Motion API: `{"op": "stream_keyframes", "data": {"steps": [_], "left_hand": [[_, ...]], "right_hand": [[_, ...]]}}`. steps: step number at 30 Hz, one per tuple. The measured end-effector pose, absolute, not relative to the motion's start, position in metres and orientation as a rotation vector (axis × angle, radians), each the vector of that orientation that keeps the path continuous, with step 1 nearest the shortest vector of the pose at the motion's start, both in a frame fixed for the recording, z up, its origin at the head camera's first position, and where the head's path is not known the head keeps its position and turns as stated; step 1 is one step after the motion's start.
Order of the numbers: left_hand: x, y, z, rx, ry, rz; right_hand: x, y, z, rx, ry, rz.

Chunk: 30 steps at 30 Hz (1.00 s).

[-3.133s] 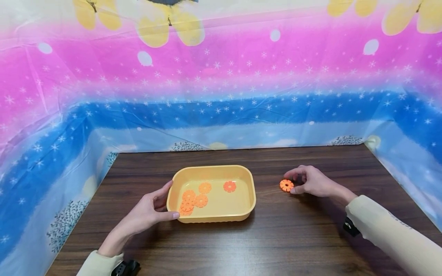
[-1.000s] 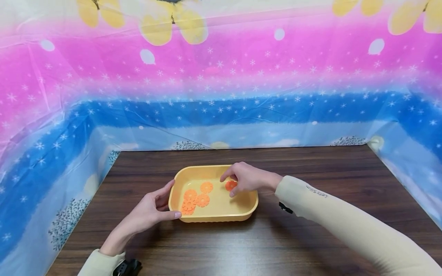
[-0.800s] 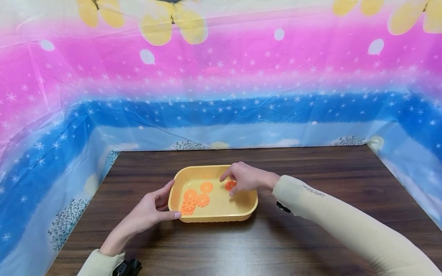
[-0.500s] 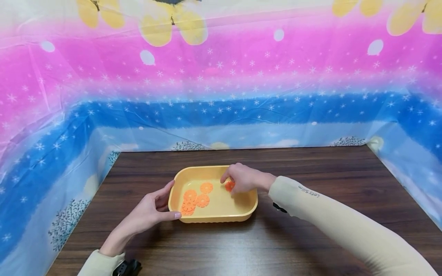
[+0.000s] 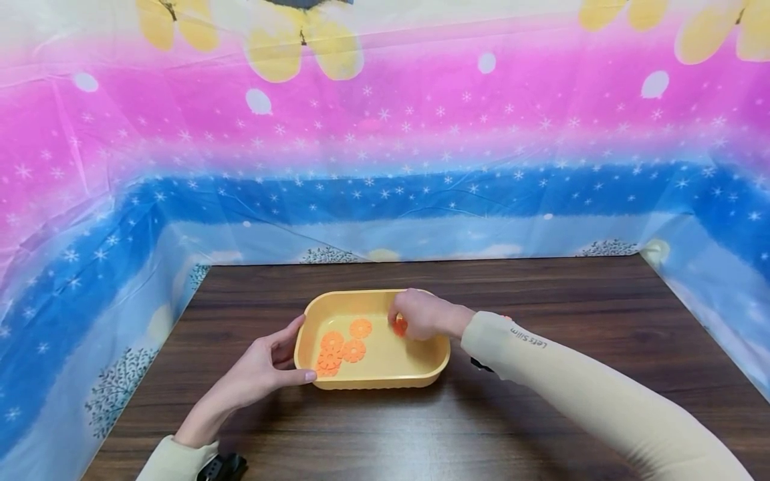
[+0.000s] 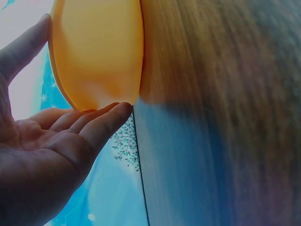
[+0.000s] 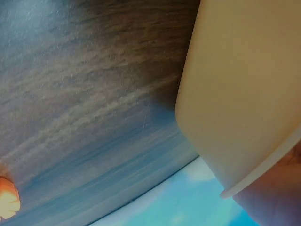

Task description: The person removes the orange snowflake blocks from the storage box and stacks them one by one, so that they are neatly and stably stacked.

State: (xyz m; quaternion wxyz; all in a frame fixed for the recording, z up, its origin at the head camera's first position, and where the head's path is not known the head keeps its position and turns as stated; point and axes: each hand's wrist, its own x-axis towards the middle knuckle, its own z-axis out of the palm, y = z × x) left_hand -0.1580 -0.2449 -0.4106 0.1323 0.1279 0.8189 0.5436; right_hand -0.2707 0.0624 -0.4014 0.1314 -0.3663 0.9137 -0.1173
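My left hand (image 5: 259, 367) holds the left end of a shallow yellow plastic bin (image 5: 385, 383), thumb on the near rim. The left wrist view shows the fingers (image 6: 106, 125) against the bin's side. Over the right rim, my right hand (image 5: 421, 315) reaches in and pinches a red-orange notched disc (image 5: 400, 327); its thumb is mostly hidden. Several orange notched discs lie in the bin's left half, some overlapping, with one disc (image 5: 361, 328) apart near the middle. In the right wrist view, the bin's wall (image 7: 235, 94) hides most of the hand.
On the dark wooden table (image 5: 385, 427), an orange piece (image 7: 7, 200) lies right of the bin, mostly behind the right sleeve (image 5: 541, 361) in the head view. A patterned cloth (image 5: 385, 194) hangs behind the table and along both sides.
My right hand has gone from an orange disc on the table at right into the bin. Its fingers have since closed on the red-orange disc there. The left hand keeps its hold.
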Motion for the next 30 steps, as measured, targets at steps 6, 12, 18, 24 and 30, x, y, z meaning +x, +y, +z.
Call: {"op": "stream_keyframes", "data": {"steps": [6,12,18,24,30], "left_hand": [[-0.159,-0.245,-0.411,0.371,2.379,1.567],[-0.159,-0.245,-0.412,0.366,2.396,1.546],[-0.159,-0.245,-0.412,0.346,2.405,1.535],[-0.159,-0.246,-0.411,0.379,2.405,1.548],[-0.158,-0.246,-0.412,0.377,2.386,1.570]], "right_hand": [[-0.268,0.061,-0.406,-1.003,2.630,-0.387],[-0.268,0.060,-0.402,-1.008,2.689,-0.332],[-0.267,0.061,-0.404,-0.991,2.676,-0.338],[-0.264,0.055,-0.408,-1.058,2.632,-0.481],[-0.258,0.053,-0.409,-1.127,2.581,-0.586]]}}
